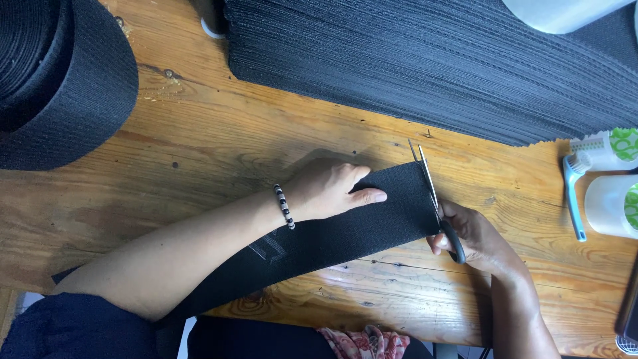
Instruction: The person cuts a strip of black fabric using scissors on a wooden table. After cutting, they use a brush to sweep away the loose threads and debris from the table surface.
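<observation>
The black elastic band (345, 223) lies flat across the wooden table (199, 133), its free end at the scissors (435, 199). The left hand (329, 189) presses it down, palm flat, fingers spread just behind the blades and gripping nothing. The right hand (475, 239) is clenched round the scissor handles, blades closed along the band's end. A clean cut likely calls for keeping the band taut and the blades square to its edge. Behind, the stack of cut black pieces (432, 66); far left, the big black roll (60, 80).
</observation>
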